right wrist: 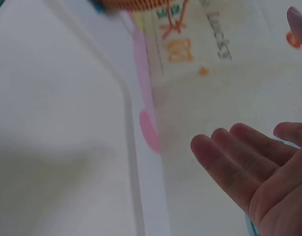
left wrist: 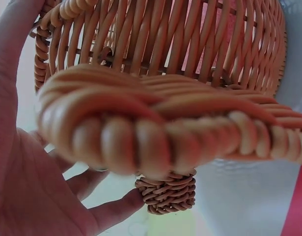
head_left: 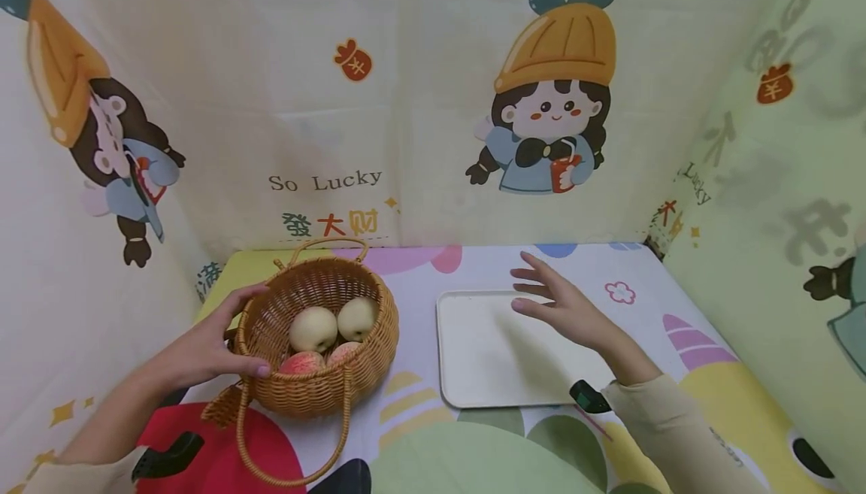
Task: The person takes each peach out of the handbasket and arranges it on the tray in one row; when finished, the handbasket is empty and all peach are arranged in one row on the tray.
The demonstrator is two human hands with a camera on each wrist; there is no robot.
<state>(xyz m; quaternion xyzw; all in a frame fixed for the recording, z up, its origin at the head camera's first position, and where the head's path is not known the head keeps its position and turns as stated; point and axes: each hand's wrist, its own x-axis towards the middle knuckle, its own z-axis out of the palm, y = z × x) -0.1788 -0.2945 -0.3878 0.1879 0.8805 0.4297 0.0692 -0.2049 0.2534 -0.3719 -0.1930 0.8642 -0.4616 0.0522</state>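
My left hand (head_left: 219, 340) grips the left side of a brown wicker basket (head_left: 379, 359), its thumb at the rim. In the left wrist view, a thick braided part (left wrist: 155, 128) of the basket covers some of that hand's fingers. Inside the basket lie two pale yellow, pear-like fruits (head_left: 313, 328) and two pink-red peaches (head_left: 302, 362), the peaches partly hidden by the near rim. My right hand (head_left: 558, 302) hovers over a white rectangular tray (head_left: 501, 359), fingers spread and holding nothing. The right wrist view shows its relaxed fingers (right wrist: 229, 167) beside the tray's edge.
One basket handle (head_left: 291, 479) hangs forward over the table; the other (head_left: 331, 242) stands at the back. A patterned cloth (head_left: 487, 456) covers the table. Printed fabric walls (head_left: 433, 140) enclose the back and both sides.
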